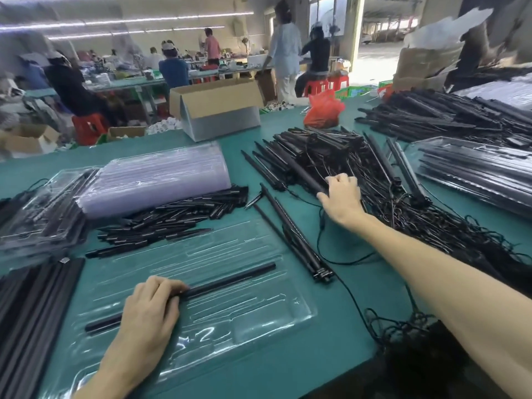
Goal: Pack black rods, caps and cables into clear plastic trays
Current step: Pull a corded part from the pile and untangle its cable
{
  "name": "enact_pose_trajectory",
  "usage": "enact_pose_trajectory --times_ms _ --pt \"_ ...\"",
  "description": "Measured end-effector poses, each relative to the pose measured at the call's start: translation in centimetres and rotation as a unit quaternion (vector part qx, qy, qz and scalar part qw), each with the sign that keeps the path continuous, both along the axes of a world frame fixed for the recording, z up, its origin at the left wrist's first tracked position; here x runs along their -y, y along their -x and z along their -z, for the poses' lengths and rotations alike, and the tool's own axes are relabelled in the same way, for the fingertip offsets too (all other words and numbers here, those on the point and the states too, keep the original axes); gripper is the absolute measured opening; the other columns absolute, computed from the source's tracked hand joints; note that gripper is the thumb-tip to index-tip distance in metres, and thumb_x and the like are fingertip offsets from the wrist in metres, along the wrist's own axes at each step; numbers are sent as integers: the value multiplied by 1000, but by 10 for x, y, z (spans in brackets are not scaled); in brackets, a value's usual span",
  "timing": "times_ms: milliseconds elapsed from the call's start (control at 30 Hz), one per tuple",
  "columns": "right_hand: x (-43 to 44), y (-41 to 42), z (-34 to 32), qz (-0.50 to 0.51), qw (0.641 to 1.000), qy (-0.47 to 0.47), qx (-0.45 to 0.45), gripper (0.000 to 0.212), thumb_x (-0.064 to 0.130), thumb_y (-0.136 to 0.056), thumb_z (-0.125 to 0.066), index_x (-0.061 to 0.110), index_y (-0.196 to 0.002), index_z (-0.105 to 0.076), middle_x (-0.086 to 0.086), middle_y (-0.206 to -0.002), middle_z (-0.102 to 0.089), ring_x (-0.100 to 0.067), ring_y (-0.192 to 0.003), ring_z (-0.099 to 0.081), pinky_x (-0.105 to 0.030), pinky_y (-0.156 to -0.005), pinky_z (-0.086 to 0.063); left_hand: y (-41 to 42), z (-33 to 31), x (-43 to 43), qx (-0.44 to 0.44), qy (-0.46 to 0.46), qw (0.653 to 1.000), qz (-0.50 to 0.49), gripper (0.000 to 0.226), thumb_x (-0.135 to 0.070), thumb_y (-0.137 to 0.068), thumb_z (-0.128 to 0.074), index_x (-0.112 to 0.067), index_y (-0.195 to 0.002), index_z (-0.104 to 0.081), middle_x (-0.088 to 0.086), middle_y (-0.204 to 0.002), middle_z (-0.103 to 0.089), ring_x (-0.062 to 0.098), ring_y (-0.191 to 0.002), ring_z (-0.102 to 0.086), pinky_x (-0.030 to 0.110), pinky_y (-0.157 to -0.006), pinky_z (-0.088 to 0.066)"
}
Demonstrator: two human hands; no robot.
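Note:
A clear plastic tray lies on the green table in front of me. One long black rod lies slantwise in it. My left hand rests on that rod with fingers curled over it. My right hand reaches out to a heap of black rods with cables and grasps the end of one rod there. Several short black caps lie heaped beyond the tray. Two cabled rods lie between the tray and the heap.
A stack of empty clear trays stands at the back left, filled trays beside it. Plain black rods lie at the left edge. More filled trays sit at the right. A cardboard box and a red bag stand at the table's far edge. Seated and standing people work behind.

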State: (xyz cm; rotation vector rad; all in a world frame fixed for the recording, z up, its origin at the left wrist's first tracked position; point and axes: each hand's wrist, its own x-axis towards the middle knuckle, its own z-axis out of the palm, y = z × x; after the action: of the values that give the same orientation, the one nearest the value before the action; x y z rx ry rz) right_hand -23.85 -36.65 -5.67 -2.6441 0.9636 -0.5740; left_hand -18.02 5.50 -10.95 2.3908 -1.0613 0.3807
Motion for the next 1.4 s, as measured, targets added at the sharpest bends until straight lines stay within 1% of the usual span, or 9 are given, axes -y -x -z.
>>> enact_pose_trajectory --times_ms 167,367,533,700,800,933,1167,1300,1400 --pt "-42 22 -11 -133 990 6 50 40 38 -101 -55 7 -125 -61 -10 -122 -55 -28 -116 -50 -39 -101 -40 2 -2 1 -4 0 1000 -8 28 2 -89 -67 -21 -105 -68 -13 -100 -53 13 -92 -48 40 -83 -43" --pt "-99 49 -12 -160 958 -77 -226 61 70 -86 -57 11 -96 -46 -25 -138 -38 -27 -80 -53 -37 -70 -39 8 -4 1 -9 -6 1000 -8 26 2 -90 -65 -17 -106 -69 -8 -100 -54 17 -92 -48 43 -85 -45" --pt "-109 57 -13 -148 961 -62 -224 72 69 -84 -63 5 -116 -47 -16 -117 -52 -34 -97 -56 -35 -70 -40 12 -9 1 -27 -5 999 -16 23 2 -92 -63 -15 -107 -70 -5 -101 -57 18 -96 -48 44 -89 -45" --pt "-105 61 -16 -149 965 -150 -156 41 33 -97 -62 11 -70 -40 -5 -66 -50 -22 -58 -52 -28 -60 -41 17 -18 -2 -37 -3 999 -8 22 0 -93 -62 -15 -108 -70 -4 -103 -58 17 -99 -49 45 -94 -45" --pt "-108 68 -20 -150 960 -111 -207 43 36 -100 -56 11 -70 -38 -6 -68 -49 -28 -68 -51 -29 -57 -36 18 -19 -3 -37 -10 999 -5 22 1 -92 -63 -14 -107 -70 -5 -102 -58 18 -98 -50 46 -93 -46" --pt "-113 71 -28 -151 951 -131 -237 47 46 -98 -59 10 -74 -42 -5 -66 -54 -19 -54 -52 -27 -47 -39 17 -24 -6 -30 -41 999 7 22 1 -92 -64 -14 -107 -70 -4 -101 -57 19 -99 -50 45 -93 -46" --pt "-126 72 -22 -177 918 -324 -144 28 28 -88 -67 9 -79 -48 -4 -68 -52 -15 -44 -47 -20 -41 -38 50 -57 19 57 -65 996 39 16 -4 -91 -67 -16 -102 -71 -5 -97 -59 20 -94 -54 38 -88 -35" --pt "-143 66 -43 -214 860 -464 11 23 15 -92 -57 12 -71 -49 7 -44 -50 -8 -35 -42 -18 -42 -38 107 -67 51 -130 -13 976 174 10 -24 -96 -64 -25 -99 -74 -15 -92 -67 3 -86 -63 17 -79 -41" --pt "-157 60 -68 -235 832 -495 83 23 13 -94 -56 10 -72 -52 1 -50 -56 -10 -37 -46 -20 -44 -45 148 -65 84 -344 55 912 215 32 -44 -92 -58 -23 -112 -71 -12 -100 -75 3 -91 -69 16 -80 -50"
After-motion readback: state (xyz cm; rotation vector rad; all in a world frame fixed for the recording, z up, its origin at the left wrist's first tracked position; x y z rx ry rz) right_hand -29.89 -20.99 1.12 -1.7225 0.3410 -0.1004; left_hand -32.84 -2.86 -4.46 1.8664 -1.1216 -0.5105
